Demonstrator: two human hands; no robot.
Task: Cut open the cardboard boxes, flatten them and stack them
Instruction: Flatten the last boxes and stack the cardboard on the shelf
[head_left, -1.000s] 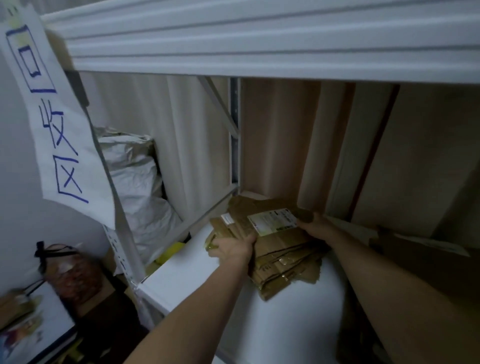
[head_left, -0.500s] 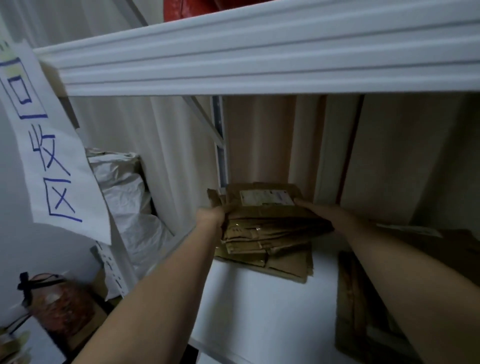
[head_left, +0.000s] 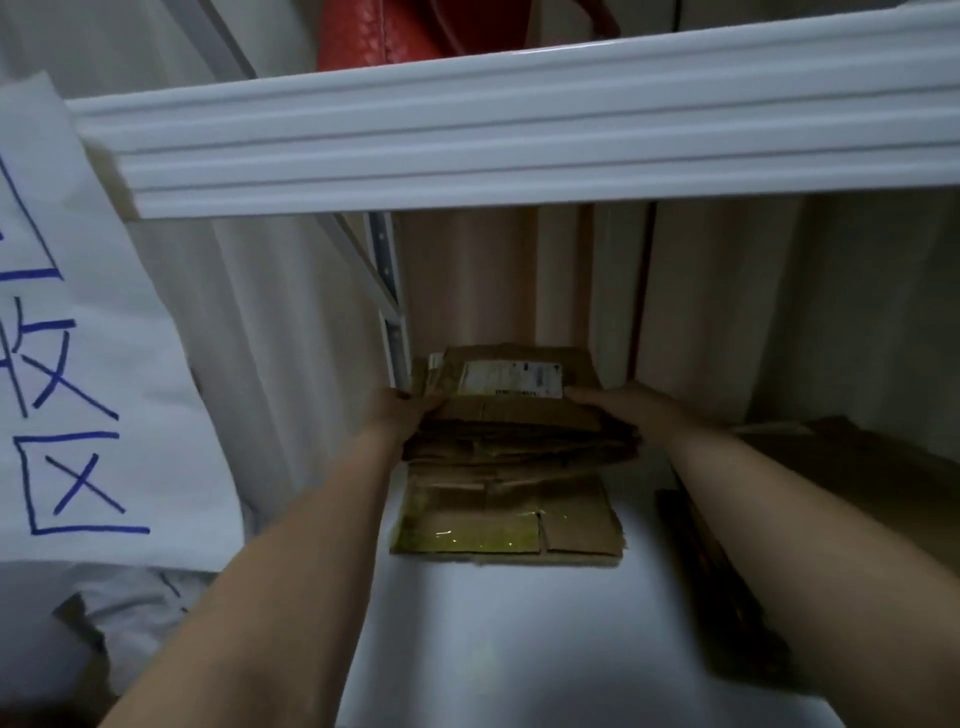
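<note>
A stack of flattened brown cardboard boxes (head_left: 519, 431) lies deep on the white shelf (head_left: 519, 649), against the back wall. The top piece carries a white shipping label (head_left: 511, 379). The bottom piece (head_left: 504, 525) sticks out toward me and has shiny yellow tape. My left hand (head_left: 402, 415) grips the stack's left edge. My right hand (head_left: 618, 405) holds its right edge, fingers lying over the top piece. Both arms reach far in under the upper shelf.
The upper white shelf beam (head_left: 519, 140) runs overhead, with a red object (head_left: 384, 36) on it. A paper sign with blue writing (head_left: 78, 364) hangs at left. More dark flattened cardboard (head_left: 727, 582) lies at right on the shelf. A metal upright (head_left: 389, 312) stands behind the stack.
Both hands have pushed the stack farther back on the shelf toward the wall. The view has tilted up, showing the top shelf and the red object.
</note>
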